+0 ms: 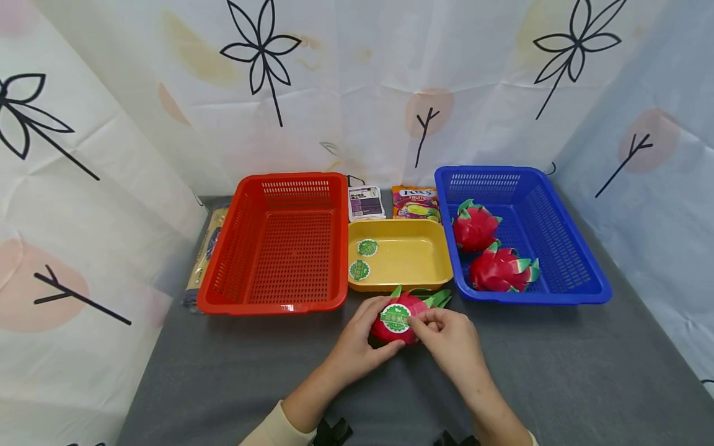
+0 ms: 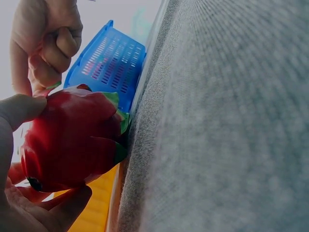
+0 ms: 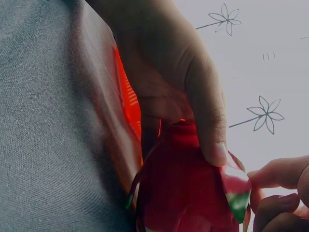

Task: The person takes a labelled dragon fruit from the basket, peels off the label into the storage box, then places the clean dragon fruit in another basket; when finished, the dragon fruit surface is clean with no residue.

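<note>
A red dragon fruit (image 1: 382,332) with green-tipped scales is in front of the yellow tray in the head view. My left hand (image 1: 357,342) holds the dragon fruit from its left side, thumb and fingers around it. On its upper face lies a round green-and-white sticker (image 1: 396,318). My right hand (image 1: 454,344) pinches the sticker's right edge between thumb and forefinger, its other fingers curled. In the left wrist view the dragon fruit (image 2: 72,140) sits between the left thumb and fingers; the sticker is hidden there.
The yellow tray (image 1: 415,254) holds two round green stickers (image 1: 367,248). A red basket (image 1: 272,308) stands at left. The blue basket (image 1: 563,248) at right contains two dragon fruits (image 1: 502,271). Behind the tray are a candy bag (image 1: 416,203) and a white pack (image 1: 365,203).
</note>
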Demonstrator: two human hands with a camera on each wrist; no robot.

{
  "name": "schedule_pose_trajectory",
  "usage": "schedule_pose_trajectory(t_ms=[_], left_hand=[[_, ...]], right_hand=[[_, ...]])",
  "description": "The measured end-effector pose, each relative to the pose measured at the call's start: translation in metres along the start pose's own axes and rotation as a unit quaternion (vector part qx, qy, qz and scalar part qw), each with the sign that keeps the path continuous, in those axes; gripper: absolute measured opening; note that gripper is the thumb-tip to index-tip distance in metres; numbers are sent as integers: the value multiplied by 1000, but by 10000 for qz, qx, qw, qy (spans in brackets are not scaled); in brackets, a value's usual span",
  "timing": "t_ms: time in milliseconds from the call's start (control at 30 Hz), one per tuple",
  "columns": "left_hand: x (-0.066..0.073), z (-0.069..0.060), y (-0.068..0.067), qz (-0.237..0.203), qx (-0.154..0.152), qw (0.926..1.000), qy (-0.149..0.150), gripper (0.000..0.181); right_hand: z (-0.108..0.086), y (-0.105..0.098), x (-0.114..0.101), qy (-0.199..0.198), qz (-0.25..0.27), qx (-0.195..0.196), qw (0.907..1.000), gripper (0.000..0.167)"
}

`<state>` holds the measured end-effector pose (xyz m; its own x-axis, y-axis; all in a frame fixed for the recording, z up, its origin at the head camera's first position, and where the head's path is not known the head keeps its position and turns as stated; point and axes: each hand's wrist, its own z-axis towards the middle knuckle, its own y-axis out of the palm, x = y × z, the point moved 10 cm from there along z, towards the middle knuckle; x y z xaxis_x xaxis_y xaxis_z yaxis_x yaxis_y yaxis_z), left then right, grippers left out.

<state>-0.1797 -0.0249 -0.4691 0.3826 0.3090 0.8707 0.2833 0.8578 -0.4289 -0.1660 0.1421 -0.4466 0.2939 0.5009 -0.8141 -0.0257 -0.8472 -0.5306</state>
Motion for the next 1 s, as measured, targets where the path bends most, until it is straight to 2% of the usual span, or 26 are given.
schedule_pose_trajectory(t_ms=[300, 567, 767, 900, 1000], left_hand=[[0, 0, 0, -33, -9, 10000, 52, 76], [-1, 0, 0, -79, 32, 9999, 133, 71], [-2, 0, -1, -26, 26, 9999, 115, 71], [-3, 0, -1, 19, -5, 10000, 20, 73], [-4, -1, 0, 0, -32, 10000, -14, 73]], right_hand=[[0, 2, -10, -149, 386, -46, 9991, 14], [-4, 5, -25, -312, 728, -288, 9964, 9], [0, -6, -42, -602, 1028, -394, 9921, 13], [8, -14, -55, -799, 1191, -450, 9886, 16], [16, -19, -63, -898, 1496, -428, 9837, 17]])
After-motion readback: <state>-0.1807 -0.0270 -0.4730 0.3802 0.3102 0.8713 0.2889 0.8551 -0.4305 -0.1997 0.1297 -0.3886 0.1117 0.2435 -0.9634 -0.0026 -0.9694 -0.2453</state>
